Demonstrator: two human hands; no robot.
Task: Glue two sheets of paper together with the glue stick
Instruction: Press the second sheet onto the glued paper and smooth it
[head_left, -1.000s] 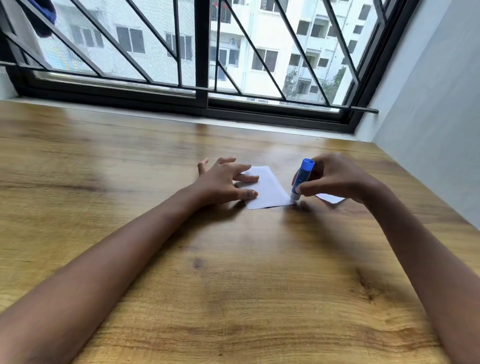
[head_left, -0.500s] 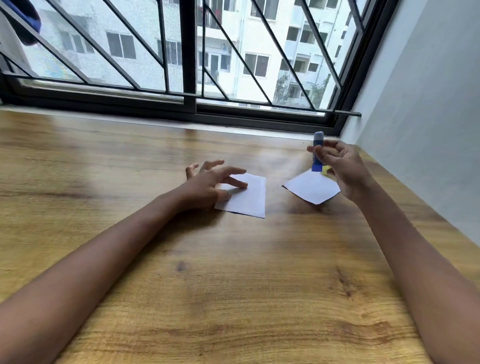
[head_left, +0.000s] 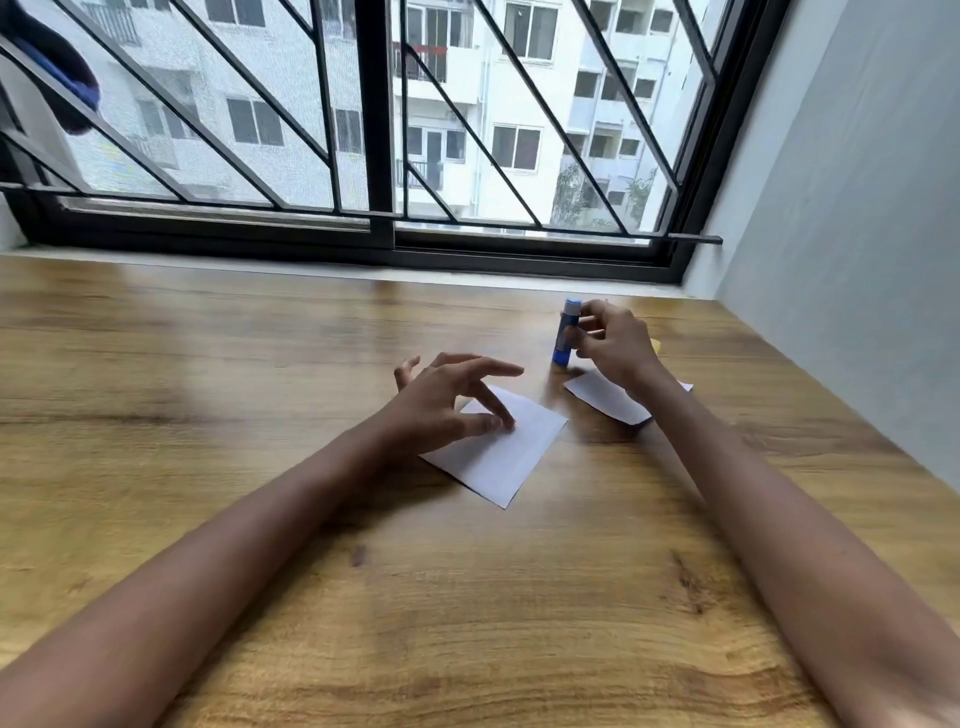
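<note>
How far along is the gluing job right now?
Done: nothing visibly joined; whether glue is on either sheet cannot be told. In hand: the right hand holds the glue stick upright on the table, beyond the far sheet. The left hand has fingertips on the near sheet. Left: the sheets lie apart and must be pressed together.

A flat in a high-rise: wooden desk (head_left: 467, 597) below a barred window (head_left: 384, 130) facing apartment blocks (head_left: 519, 104).
</note>
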